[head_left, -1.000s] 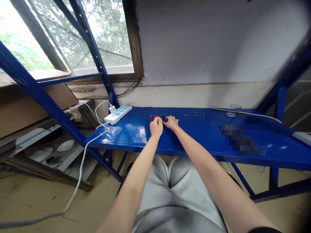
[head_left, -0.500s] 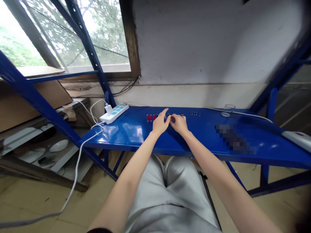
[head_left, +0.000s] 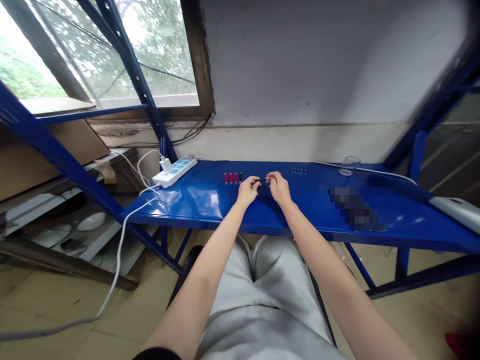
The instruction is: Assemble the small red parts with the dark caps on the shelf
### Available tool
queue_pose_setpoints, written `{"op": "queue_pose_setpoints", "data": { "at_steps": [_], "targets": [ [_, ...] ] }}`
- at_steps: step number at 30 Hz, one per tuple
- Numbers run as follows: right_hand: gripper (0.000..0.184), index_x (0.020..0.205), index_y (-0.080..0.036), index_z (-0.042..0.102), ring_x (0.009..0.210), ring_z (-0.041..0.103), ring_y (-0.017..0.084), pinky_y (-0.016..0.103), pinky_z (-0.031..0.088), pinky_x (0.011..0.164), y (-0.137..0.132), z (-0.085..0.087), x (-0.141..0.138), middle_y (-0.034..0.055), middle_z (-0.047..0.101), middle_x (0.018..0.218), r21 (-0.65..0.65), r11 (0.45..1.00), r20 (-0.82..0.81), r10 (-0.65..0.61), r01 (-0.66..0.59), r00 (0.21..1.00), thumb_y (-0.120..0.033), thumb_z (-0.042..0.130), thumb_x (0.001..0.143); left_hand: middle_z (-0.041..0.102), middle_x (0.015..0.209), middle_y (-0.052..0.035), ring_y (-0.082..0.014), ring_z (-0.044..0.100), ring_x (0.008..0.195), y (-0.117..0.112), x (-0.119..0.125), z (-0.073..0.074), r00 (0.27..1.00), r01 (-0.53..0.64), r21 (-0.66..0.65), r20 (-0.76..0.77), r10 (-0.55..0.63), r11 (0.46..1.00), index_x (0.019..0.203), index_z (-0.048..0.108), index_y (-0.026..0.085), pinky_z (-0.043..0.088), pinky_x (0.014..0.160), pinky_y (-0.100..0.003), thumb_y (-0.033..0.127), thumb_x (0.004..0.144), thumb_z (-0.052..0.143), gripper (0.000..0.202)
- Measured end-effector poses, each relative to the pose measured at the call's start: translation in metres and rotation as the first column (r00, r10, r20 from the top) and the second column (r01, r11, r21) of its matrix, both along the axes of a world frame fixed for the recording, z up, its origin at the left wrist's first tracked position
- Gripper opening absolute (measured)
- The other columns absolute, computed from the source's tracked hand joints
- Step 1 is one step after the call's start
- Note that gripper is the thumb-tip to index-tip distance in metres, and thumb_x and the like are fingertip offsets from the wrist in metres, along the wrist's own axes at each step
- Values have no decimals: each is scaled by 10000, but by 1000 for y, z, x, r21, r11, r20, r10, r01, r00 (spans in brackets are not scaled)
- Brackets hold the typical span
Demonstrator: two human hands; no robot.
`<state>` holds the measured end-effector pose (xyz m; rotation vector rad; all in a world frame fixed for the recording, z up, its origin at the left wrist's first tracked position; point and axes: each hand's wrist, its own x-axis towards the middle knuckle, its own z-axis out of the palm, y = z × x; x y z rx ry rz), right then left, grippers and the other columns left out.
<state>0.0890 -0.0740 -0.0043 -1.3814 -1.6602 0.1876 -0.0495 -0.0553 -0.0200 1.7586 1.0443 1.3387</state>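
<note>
Both my hands meet over the middle of a blue metal table (head_left: 210, 200). My left hand (head_left: 247, 191) pinches one end of a small black cylindrical part (head_left: 261, 179), and my right hand (head_left: 279, 187) pinches its other end. Just left of my hands a short row of small red and black plugs (head_left: 231, 177) stands upright on the table. A cluster of tiny dark pieces (head_left: 299, 171) lies behind my right hand.
A white power strip (head_left: 174, 170) with a trailing white cable (head_left: 123, 225) sits at the table's left rear. A clear glass (head_left: 348, 165) stands at the back right. A blue rack upright (head_left: 127, 65) and a window rise on the left; plates (head_left: 90, 221) lie on a low shelf.
My hands left the row of plugs and shifted right, lifting one black part between them. The row now shows fewer pieces. The view has also dropped slightly.
</note>
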Motion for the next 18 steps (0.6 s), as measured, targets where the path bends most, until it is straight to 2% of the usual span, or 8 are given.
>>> {"op": "queue_pose_setpoints", "data": {
  "at_steps": [4,6,10,18],
  "targets": [
    [429,847,-200,569,701,590,192,270,377,653,0,-1,0,64,640,733,-98,989,71,-100,107,992,-406,200,920,648,810,-14,-36,506,419,-2,1,2,998,52,-44,32,-51,998,930,536,171,435,477,-182,162,792,510,140],
    [473,790,-199,568,690,587,202,267,354,625,1,-1,0,77,629,700,-106,983,128,-135,149,983,-461,196,919,648,807,-12,-34,511,412,-3,1,3,997,62,-53,44,-60,997,915,515,171,431,465,-177,164,798,500,118],
    [490,766,-198,557,666,580,199,264,330,603,2,-1,0,77,619,684,-59,987,164,-140,151,976,-461,176,927,647,793,-15,-36,518,404,-4,1,6,996,67,-45,59,-64,997,890,494,162,433,468,-179,191,817,478,80],
    [501,732,-199,544,622,561,183,267,333,598,0,1,-3,65,602,650,-16,992,132,-125,128,983,-449,157,930,607,720,17,-36,513,421,-6,2,6,999,37,-24,21,-36,999,874,462,174,424,499,-173,268,879,403,111]
  ]
}}
